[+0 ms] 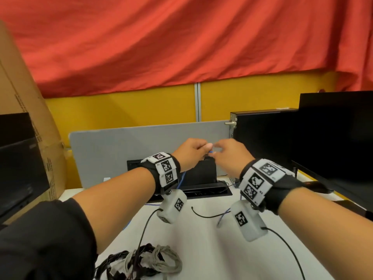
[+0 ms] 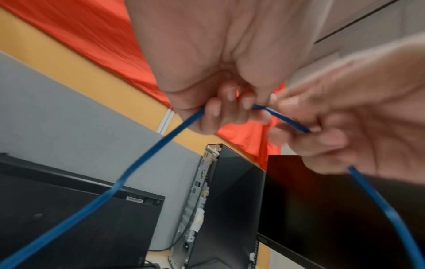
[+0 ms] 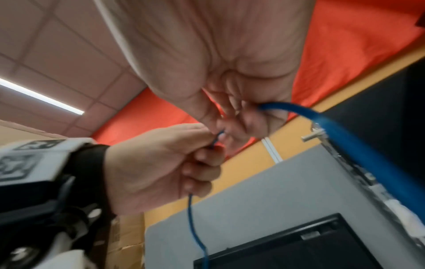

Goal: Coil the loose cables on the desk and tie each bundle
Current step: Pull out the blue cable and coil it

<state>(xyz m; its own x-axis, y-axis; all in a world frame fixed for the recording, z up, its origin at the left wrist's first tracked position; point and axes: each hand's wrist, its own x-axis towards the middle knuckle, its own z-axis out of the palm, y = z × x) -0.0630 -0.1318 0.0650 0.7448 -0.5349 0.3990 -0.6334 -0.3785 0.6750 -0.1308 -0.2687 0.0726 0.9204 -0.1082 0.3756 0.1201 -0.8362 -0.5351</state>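
I hold both hands up over the white desk [image 1: 201, 255], close together. My left hand [image 1: 201, 150] grips a thin blue cable [image 1: 212, 152], its fingers [image 2: 220, 111] curled round it. The right hand [image 1: 219, 153] pinches the same blue cable [image 2: 285, 119] a short way along. One end of the blue cable [image 2: 138, 163] hangs down from the left fist; the other part [image 3: 358, 143] drops from the right palm. A tangled heap of grey and black cables [image 1: 149, 261] lies at the desk's near edge. A loose black cable [image 1: 203, 215] lies mid-desk.
A grey partition [image 1: 121, 150] stands behind the hands, with a black cable box [image 1: 203, 188] sunk in the desk below it. A tall cardboard box [image 1: 22, 110] and a monitor [image 1: 18, 164] are at the left. A black PC tower [image 1: 262, 138] and another monitor [image 1: 335, 138] are at the right.
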